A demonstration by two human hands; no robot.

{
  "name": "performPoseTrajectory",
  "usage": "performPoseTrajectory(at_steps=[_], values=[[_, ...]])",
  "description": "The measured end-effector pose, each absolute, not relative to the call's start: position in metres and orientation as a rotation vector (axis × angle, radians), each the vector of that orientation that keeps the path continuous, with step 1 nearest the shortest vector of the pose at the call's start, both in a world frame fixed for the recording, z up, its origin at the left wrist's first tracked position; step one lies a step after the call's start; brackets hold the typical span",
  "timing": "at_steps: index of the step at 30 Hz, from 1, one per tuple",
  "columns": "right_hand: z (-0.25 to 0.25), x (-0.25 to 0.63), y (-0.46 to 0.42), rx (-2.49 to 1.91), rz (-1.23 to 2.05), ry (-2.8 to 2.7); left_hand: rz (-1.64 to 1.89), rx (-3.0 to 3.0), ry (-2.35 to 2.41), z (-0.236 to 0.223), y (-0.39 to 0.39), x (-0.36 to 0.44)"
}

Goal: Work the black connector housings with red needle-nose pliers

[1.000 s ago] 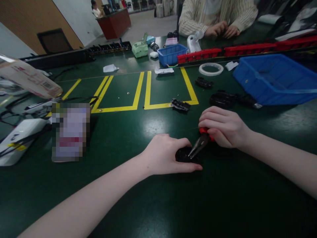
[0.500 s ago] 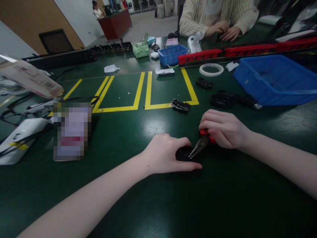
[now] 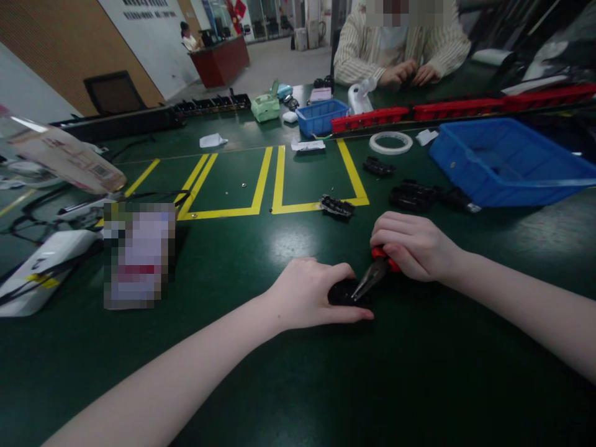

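Low over the green table, my left hand (image 3: 311, 293) is closed around a small black plastic part (image 3: 343, 292), thumb on the near side and fingers on the far side. My right hand (image 3: 412, 245) grips red-handled needle-nose pliers (image 3: 374, 274). Their jaw tips point down to the left and rest at the black part; whether they pinch anything there is too small to tell. Beyond my hands, a black ribbed part (image 3: 337, 207) lies across the yellow tape line. Two more black pieces, a smaller one (image 3: 379, 166) and a larger one (image 3: 412, 195), lie farther right.
A large blue bin (image 3: 507, 164) stands at the right, with a tape roll (image 3: 391, 143) beside it. Red rails (image 3: 456, 110) run across the back. Left are a phone (image 3: 142, 254), a white power strip (image 3: 44, 270) with cables, and a plastic bottle (image 3: 69, 155). A person (image 3: 403, 53) sits opposite.
The camera view has tilted up slightly, so the scene sits a little lower. Both hands keep their hold, and the pliers' tips stay at the black part.
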State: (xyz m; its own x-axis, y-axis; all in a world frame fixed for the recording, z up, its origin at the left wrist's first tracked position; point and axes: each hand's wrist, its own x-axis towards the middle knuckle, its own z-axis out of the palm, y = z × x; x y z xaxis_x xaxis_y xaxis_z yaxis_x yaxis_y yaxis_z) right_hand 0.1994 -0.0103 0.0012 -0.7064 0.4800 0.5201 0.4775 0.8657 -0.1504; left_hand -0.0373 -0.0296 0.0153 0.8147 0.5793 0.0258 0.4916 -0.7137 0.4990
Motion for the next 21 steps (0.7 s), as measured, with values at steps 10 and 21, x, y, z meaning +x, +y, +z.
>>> performPoseTrajectory(at_steps=[10, 21], values=[[0.001, 0.196, -0.013, -0.737, 0.027, -2.505, 0.268, 2.532, 0.795, 0.015, -0.03, -0.037], [0.007, 0.191, -0.019, -0.799, -0.024, -2.556, 0.219, 2.564, 0.835, 0.018, -0.032, -0.035]])
